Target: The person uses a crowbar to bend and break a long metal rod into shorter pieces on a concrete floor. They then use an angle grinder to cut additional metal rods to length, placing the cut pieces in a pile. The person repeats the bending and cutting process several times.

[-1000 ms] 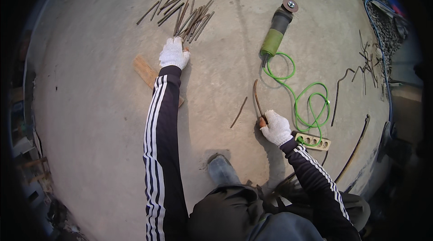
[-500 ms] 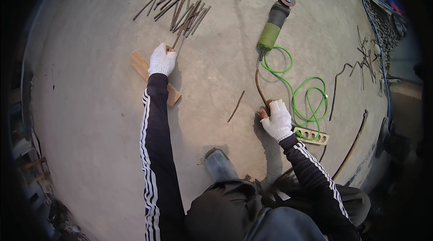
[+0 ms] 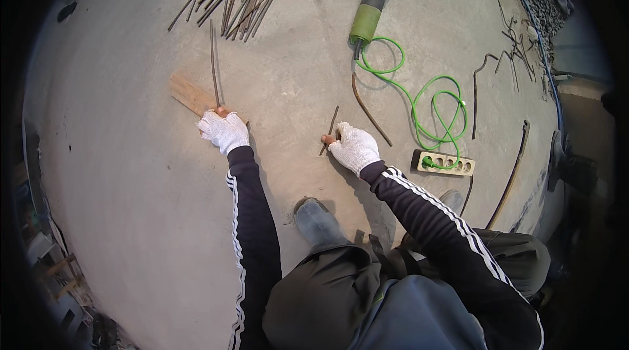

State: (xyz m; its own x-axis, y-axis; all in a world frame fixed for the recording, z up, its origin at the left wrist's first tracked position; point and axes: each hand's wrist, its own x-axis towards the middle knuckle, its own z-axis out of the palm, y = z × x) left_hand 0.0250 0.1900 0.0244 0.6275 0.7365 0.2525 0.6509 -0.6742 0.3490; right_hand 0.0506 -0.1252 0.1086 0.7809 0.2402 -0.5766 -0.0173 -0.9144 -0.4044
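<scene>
My left hand [image 3: 225, 131], in a white fingerless glove, is closed round the lower end of a long thin metal rod [image 3: 213, 61]. It is over a wooden board [image 3: 187, 94] on the concrete floor, and the rod points away from me. My right hand [image 3: 356, 149], gloved alike, pinches a short thin metal rod [image 3: 333, 119] between thumb and fingers, low over the floor. Whether that rod is lifted I cannot tell. Right of this hand a curved rusty rod [image 3: 370, 111] lies loose. Beyond my left hand several cut rods [image 3: 246, 12] lie in a loose heap.
A green angle grinder [image 3: 368, 12] lies at the far middle. Its green cable [image 3: 414, 104] loops to a power strip [image 3: 462, 166]. Bent rods [image 3: 517, 52] and a long bar [image 3: 511, 176] lie at the right, near gravel [image 3: 540, 6]. My boot [image 3: 319, 222] stands nearby.
My left hand has drawn a rod from the heap back toward me, over the board. My right hand has let go of the curved rod and moved left to the short one.
</scene>
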